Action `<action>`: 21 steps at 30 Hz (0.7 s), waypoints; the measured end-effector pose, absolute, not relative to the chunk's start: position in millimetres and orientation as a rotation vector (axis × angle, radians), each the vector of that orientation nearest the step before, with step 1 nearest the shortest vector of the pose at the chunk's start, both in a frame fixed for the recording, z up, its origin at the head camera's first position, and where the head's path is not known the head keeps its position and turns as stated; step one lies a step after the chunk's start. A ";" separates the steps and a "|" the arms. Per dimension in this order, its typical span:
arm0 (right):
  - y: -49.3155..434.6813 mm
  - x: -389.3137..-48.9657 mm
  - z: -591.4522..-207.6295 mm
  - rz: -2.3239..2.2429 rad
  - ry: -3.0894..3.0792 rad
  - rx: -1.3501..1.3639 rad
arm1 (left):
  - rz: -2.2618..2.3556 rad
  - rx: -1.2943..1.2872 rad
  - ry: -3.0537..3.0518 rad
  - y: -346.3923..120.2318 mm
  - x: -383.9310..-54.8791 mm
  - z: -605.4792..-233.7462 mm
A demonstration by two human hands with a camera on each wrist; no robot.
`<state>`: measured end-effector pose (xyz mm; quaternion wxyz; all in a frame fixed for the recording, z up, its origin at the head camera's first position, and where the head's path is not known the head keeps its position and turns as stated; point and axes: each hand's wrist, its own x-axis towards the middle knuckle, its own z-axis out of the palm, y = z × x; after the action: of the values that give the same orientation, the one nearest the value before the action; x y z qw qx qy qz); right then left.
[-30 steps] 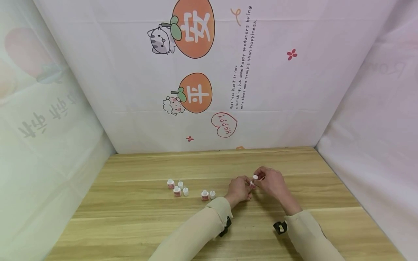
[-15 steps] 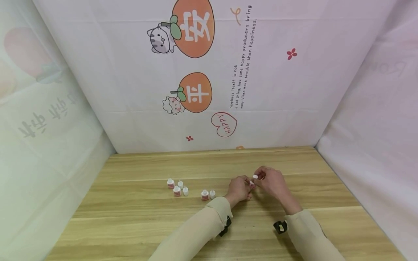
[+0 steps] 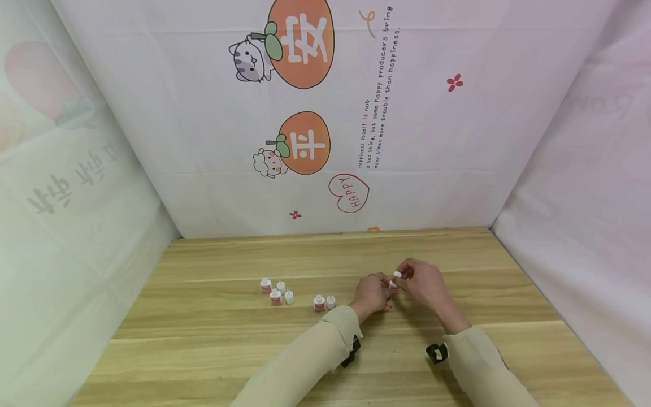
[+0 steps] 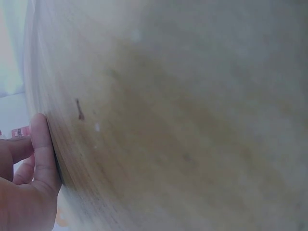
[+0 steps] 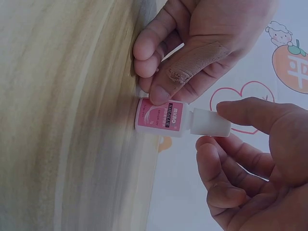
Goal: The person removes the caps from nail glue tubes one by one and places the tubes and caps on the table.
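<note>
On the right half of the table stands a small white glue bottle (image 5: 163,115) with a pink label. My left hand (image 3: 371,293) holds its body, thumb against the label in the right wrist view. Thumb and fingers of my right hand (image 3: 424,282) pinch the white cap (image 5: 210,122), which sits at the bottle's neck; whether it is fully screwed down I cannot tell. The left wrist view catches only part of the left hand (image 4: 36,163) and a bit of pink label (image 4: 20,131).
To the left, uncapped glue bottles (image 3: 276,298) (image 3: 266,286) stand near white brush caps (image 3: 289,297) (image 3: 281,288) with stems up. Closer to my left hand is another bottle (image 3: 319,304) with its cap (image 3: 331,302). Printed cloth (image 3: 417,186) rises behind the wooden table (image 3: 213,350).
</note>
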<state>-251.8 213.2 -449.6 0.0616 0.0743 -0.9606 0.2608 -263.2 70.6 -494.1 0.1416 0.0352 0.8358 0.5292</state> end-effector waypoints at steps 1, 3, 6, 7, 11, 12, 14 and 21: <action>213.3 -251.9 -449.5 0.786 -2.901 0.237 | 1.530 0.102 2.412 70.6 -263.2 -493.6; 213.1 -251.9 -448.9 0.788 -2.897 0.256 | 1.530 0.107 2.417 70.4 -262.8 -492.8; 212.5 -251.8 -448.3 0.803 -2.897 0.252 | 1.523 0.118 2.427 69.9 -261.8 -491.5; 212.5 -251.5 -448.0 0.799 -2.898 0.257 | 1.521 0.120 2.431 69.7 -261.5 -491.3; 212.3 -251.7 -447.3 0.784 -2.913 0.226 | 1.526 0.099 2.418 70.3 -261.7 -491.4; 212.2 -251.9 -446.9 0.779 -2.916 0.223 | 1.532 0.093 2.411 70.6 -262.1 -491.7; 212.2 -252.1 -446.5 0.779 -2.920 0.222 | 1.542 0.083 2.396 70.8 -262.6 -492.0; 212.9 -252.5 -447.7 0.797 -2.917 0.213 | 1.542 0.104 2.414 70.9 -263.5 -494.2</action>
<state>-252.5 212.9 -447.7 0.0553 0.0700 -0.9608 0.2625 -263.5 70.9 -494.2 0.1372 0.0360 0.8341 0.5330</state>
